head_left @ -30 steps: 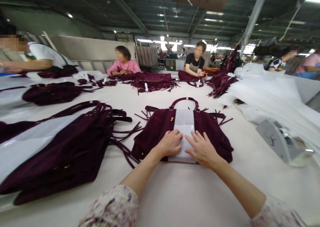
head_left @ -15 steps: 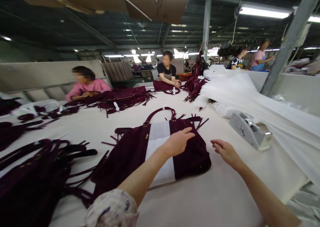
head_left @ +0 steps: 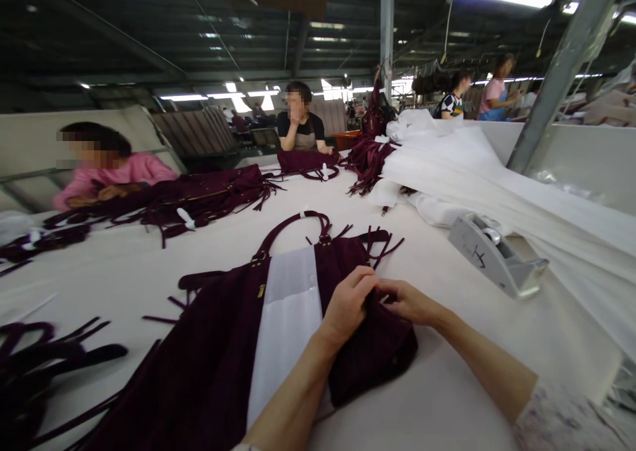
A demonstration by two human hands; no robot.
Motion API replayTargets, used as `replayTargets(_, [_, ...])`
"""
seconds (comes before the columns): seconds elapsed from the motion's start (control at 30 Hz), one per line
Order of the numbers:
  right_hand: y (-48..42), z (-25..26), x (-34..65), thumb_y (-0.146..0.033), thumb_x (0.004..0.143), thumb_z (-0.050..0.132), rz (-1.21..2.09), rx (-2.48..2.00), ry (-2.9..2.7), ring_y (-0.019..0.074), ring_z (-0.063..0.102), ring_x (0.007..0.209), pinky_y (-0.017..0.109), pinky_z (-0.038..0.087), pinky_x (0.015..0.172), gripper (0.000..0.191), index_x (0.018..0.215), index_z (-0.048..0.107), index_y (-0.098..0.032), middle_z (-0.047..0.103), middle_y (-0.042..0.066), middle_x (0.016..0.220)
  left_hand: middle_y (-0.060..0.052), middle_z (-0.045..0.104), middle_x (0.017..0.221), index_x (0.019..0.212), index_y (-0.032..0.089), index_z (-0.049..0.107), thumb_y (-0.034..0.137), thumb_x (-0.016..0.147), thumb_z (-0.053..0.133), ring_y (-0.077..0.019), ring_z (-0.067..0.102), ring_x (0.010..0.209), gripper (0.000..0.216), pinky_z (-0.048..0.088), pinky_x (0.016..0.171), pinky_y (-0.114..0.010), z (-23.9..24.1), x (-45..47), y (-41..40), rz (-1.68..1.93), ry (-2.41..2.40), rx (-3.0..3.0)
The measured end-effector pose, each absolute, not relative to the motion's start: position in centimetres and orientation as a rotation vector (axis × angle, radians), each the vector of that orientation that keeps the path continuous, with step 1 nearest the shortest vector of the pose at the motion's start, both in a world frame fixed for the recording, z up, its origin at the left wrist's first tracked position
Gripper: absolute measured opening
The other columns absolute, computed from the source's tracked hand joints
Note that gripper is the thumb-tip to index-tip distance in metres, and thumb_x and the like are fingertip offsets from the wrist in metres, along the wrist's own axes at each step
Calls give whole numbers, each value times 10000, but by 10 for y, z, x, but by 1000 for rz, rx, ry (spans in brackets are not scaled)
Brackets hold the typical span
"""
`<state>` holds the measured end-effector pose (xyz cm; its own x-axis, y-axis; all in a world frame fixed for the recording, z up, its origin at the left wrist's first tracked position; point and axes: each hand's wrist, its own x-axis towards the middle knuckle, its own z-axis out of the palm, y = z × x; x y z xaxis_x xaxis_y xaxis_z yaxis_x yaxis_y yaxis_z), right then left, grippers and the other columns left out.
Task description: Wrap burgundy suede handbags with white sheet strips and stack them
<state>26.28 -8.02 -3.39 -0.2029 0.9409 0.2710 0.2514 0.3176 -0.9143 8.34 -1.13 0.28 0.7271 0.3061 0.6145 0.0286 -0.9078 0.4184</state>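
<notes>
A dark maroon suede bag (head_left: 213, 358) with fringe and a looped handle lies flat on the pale table (head_left: 437, 398) in front of me. A white paper strip (head_left: 285, 318) runs down its middle. My left hand (head_left: 348, 305) curls over the bag's right side, fingers gripping the suede. My right hand (head_left: 410, 302) meets it from the right, fingers pinched on the same edge of the bag near the fringe.
A grey tape dispenser (head_left: 494, 255) stands to the right. White sheets (head_left: 497, 179) are piled along the right edge. More maroon bags (head_left: 199, 196) lie farther back and at the left. Seated workers (head_left: 301, 123) face the table's far side.
Both hands left the white strip and moved right; they now close together on the bag's right edge. My view swung right and nearer the bag.
</notes>
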Motion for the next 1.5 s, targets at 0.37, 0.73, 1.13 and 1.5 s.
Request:
replayTargets(0.37, [-79, -36, 248, -445, 853, 550, 1124, -1304, -1449, 140, 558, 709, 246, 469, 638, 300, 846, 613, -152, 613, 8, 772, -62, 531, 1014, 933, 182, 549, 67, 876, 420, -151, 534, 950, 182, 457, 833, -271, 4, 87, -14, 1098, 271, 2387])
replayTargets(0.73, [-155, -10, 266, -183, 716, 653, 1603, -1030, -1306, 191, 590, 951, 297, 463, 845, 379, 1094, 618, -176, 649, 26, 1001, -67, 536, 1021, 922, 182, 555, 62, 900, 373, -154, 535, 972, 220, 451, 859, -290, 2, 89, -13, 1112, 263, 2358])
replayTargets(1.13, [-84, -26, 270, -263, 707, 606, 1653, -957, -735, 234, 585, 1028, 397, 516, 813, 213, 901, 601, -176, 616, 76, 1042, -64, 544, 1029, 905, 187, 560, 105, 926, 386, -158, 542, 971, 194, 450, 847, -295, 6, 80, -11, 1192, 326, 2338])
replayTargets(1.5, [-76, -43, 247, -182, 624, 768, 1686, -843, -638, 114, 603, 698, 282, 499, 718, 331, 919, 619, -186, 641, -21, 826, -63, 547, 1000, 894, 194, 556, 157, 939, 405, -162, 544, 942, 162, 459, 822, -308, 6, 74, -10, 1295, 389, 2300])
